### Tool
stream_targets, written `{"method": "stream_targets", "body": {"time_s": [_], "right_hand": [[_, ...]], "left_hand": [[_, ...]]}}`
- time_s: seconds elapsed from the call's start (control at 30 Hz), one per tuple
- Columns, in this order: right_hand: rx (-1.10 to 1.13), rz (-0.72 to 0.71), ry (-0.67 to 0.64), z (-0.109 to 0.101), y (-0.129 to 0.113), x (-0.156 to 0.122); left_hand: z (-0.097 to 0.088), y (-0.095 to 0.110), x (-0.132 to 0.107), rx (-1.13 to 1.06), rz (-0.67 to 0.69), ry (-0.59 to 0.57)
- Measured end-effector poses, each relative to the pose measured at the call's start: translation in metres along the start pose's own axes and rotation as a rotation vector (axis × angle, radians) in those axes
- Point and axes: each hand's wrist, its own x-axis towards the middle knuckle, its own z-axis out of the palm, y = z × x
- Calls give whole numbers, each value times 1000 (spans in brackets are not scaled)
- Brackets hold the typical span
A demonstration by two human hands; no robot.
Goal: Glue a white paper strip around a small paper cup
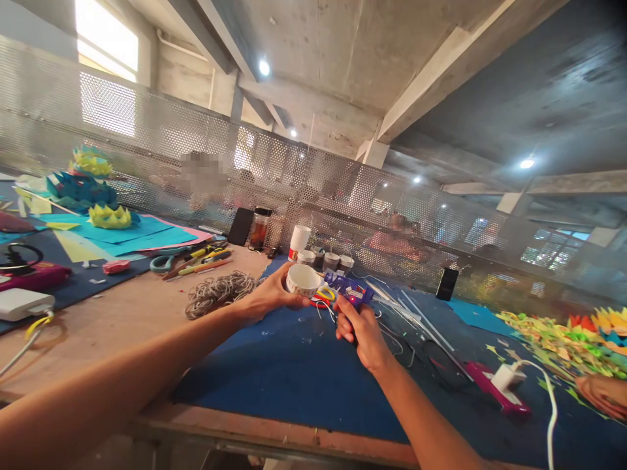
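Note:
My left hand (267, 297) is closed round a small white paper cup (302, 280), held on its side with its mouth towards me, just above the blue mat (274, 372). My right hand (361, 333) grips the handle of a purple glue gun (349, 290) with a yellow trigger and a lit red lamp. The gun's front end points left, close to the cup's side. Both forearms reach in from the bottom of the view.
A grey coil of string (218, 290) lies left of the cup. Behind stand stacked paper cups (299, 240), a jar (258, 228) and a phone (240, 226). Scissors (166, 261), coloured paper crafts (110, 217), glue sticks (421, 320), a power strip (492, 385) and another person's hand (605, 395) are about.

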Motion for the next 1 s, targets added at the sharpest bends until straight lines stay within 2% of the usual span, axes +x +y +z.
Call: {"method": "stream_targets", "body": {"time_s": [0.63,0.83,1.0], "right_hand": [[-132,-22,-15,0,2,-1],[11,-27,-33,2,4,-1],[183,-1,5,1,3,2]], "left_hand": [[-2,-2,1,56,20,20],[-4,-3,-1,67,-12,22],[-7,-13,2,-17,-35,-46]]}}
